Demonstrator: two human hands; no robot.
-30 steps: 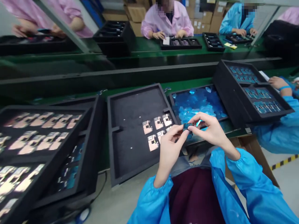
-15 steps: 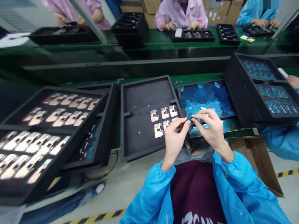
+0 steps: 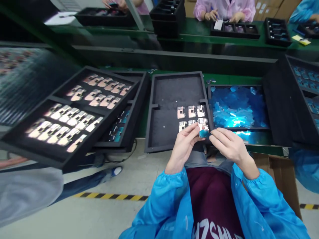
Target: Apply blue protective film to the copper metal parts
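Note:
My left hand (image 3: 185,144) is closed in a pinch on a small circuit board (image 3: 203,124). Blue protective film (image 3: 204,133) covers the board's near end. My right hand (image 3: 228,146) has its fingertips pinched together at the film's right edge; the exact grip is partly hidden. Both hands are over the near right corner of a black foam tray (image 3: 163,141). Small pinkish circuit boards (image 3: 181,112) lie in two rows in that tray, some of them partly covered by my left hand.
Right of the tray, a shallow black tray (image 3: 267,123) holds a heap of blue film pieces (image 3: 234,106). Stacked black trays (image 3: 281,99) stand further right. At left, a tilted tray (image 3: 47,103) of boards rests on others. Co-workers sit across the green bench.
The view has swung left, so the bench appears shifted right. My hands have come lower and over the tray corner, and the board with its blue film now shows between them.

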